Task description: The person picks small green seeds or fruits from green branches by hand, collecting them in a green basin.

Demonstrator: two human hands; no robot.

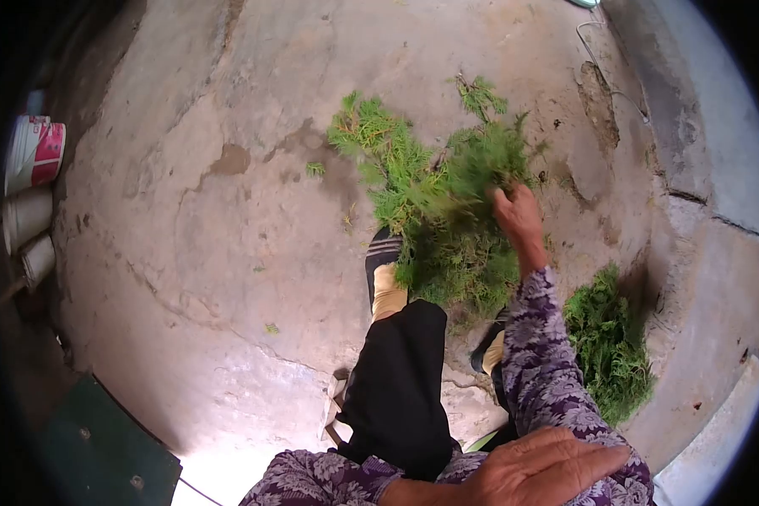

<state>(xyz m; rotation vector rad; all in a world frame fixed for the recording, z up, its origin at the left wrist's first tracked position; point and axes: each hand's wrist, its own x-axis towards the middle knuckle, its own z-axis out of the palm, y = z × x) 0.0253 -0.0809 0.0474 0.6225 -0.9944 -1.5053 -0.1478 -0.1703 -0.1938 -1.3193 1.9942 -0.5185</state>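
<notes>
My right hand (519, 218), in a purple flowered sleeve, reaches forward, its fingers closed on a green conifer sprig (483, 164) that looks like arborvitae and is blurred by motion. Around and below it lies a loose heap of similar sprigs (464, 261) on the floor by my feet, with lighter yellow-green pieces (371, 126) to the left. My left hand (535, 474) rests low in the view across my lap, near my right forearm. Its fingers are stretched out, with nothing visible in them; its palm is hidden.
A second pile of green sprigs (607, 346) lies to the right of my right arm. Small bits of greenery dot the cracked concrete floor (202, 211). White buckets (35, 156) stand along the left edge. A dark green panel (101, 447) fills the lower left corner.
</notes>
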